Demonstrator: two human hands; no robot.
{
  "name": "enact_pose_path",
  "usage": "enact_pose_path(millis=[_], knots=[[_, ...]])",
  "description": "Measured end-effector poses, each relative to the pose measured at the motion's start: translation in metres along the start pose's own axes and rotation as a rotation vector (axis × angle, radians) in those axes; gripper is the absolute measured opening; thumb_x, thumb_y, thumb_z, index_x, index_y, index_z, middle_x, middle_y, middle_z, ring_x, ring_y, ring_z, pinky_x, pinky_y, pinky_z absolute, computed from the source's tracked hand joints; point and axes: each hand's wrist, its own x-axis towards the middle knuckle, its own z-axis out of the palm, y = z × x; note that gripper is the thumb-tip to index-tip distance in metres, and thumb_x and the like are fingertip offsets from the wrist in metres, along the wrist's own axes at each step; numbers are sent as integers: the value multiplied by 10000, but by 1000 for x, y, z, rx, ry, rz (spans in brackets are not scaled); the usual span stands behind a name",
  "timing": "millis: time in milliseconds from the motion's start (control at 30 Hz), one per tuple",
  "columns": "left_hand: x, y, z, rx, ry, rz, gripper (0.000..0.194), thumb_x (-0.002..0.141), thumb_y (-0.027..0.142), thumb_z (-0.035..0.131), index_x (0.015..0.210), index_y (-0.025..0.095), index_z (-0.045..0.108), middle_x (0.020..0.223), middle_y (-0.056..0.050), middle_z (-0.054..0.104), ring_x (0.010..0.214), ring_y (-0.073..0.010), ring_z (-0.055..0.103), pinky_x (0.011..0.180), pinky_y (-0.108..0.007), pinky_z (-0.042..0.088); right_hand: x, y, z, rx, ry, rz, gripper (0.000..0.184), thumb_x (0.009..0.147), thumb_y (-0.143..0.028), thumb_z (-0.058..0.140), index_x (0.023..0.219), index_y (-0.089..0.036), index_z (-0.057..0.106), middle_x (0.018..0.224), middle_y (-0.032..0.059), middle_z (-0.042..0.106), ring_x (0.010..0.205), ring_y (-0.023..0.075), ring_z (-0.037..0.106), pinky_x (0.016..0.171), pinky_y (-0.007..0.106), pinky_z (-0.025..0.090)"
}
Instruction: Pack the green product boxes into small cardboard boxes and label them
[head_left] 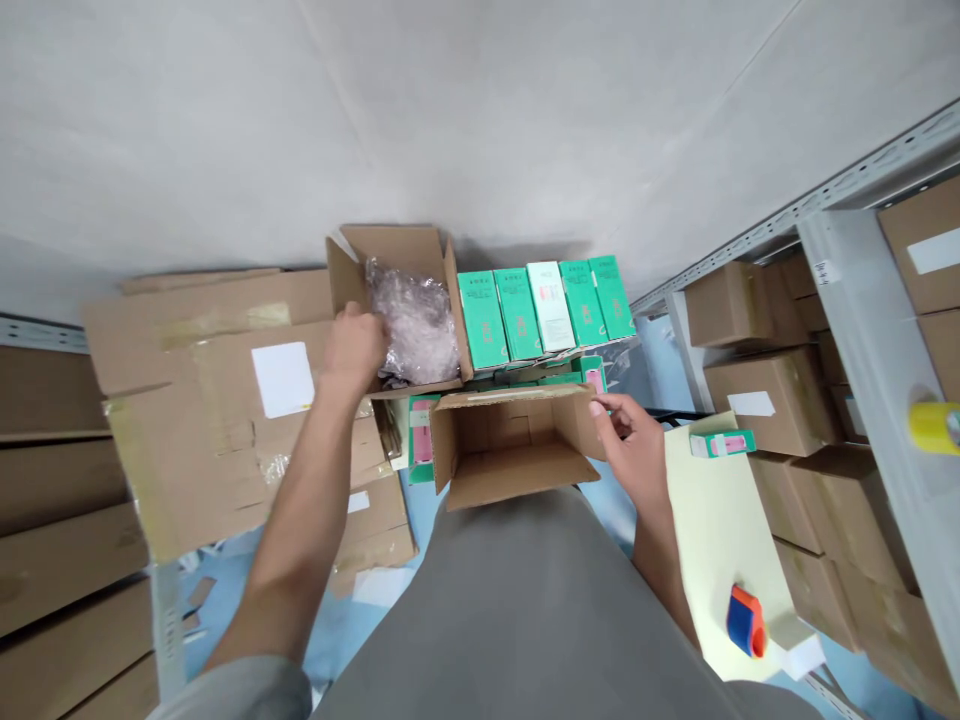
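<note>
My left hand (357, 348) is closed in a fist over the left side of an open cardboard box (397, 242). Crumpled clear plastic wrap (416, 320) fills that box, and whatever the fingers grip is hidden. Against my body stands a smaller cardboard box (517, 480), its flaps open towards me and bare cardboard showing inside. At its right edge, my right hand (628, 440) pinches the cardboard between thumb and fingers. Behind it stands a row of several green cartons (517, 315) with one white carton (551, 305) among them.
Flattened cardboard (187, 400) is stacked on the left. To the right, a pale yellow surface (712, 530) holds a green-and-pink carton (721, 443) and an orange-and-blue tape dispenser (745, 622). Metal shelving (862, 300) with brown boxes (780, 390) borders the right side.
</note>
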Motion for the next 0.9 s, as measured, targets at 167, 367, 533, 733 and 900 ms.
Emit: enact_pose_path(millis=[167, 367, 533, 733, 900], knots=[[-35, 4, -48, 120, 23, 115, 299, 1032, 242, 571, 1202, 170, 806, 1444, -183, 742, 1229, -361, 755, 1172, -494, 551, 9, -6, 4, 52, -55, -73, 329, 1084, -537, 670, 1106, -240, 808, 973, 34, 816, 758, 179, 701, 752, 322, 569], [-51, 12, -52, -100, 176, 213, 324, 1074, 284, 573, 1264, 149, 797, 1475, -139, 768, 1292, -297, 741, 1198, -424, 541, 20, -17, 17, 71, -226, -213, 256, 1092, -457, 660, 1087, -246, 804, 972, 44, 820, 802, 198, 737, 749, 318, 583], [-60, 5, -43, -165, 280, 266, 287, 1070, 278, 571, 1179, 187, 821, 1368, -79, 830, 1274, -296, 765, 1176, -445, 566, 47, -40, 39, -91, -409, -376, 183, 1105, -358, 670, 1163, -238, 796, 1105, 66, 835, 821, 195, 751, 861, 336, 597], [-61, 4, -48, -275, 321, 380, 247, 1006, 196, 566, 1049, 232, 807, 1272, -20, 859, 1185, -261, 794, 1124, -458, 604, 135, -88, 146, -278, -614, -626, 283, 1033, -234, 780, 1314, -202, 761, 1344, 137, 785, 1255, 310, 751, 1123, 439, 566], [-53, 14, -47, -459, 276, 428, 238, 1002, 222, 578, 1048, 239, 811, 1238, -57, 849, 1179, -260, 790, 1098, -446, 631, 173, -103, 260, -151, -813, -667, 594, 847, -243, 945, 1392, -198, 714, 1440, 121, 770, 1351, 350, 724, 1161, 448, 558]])
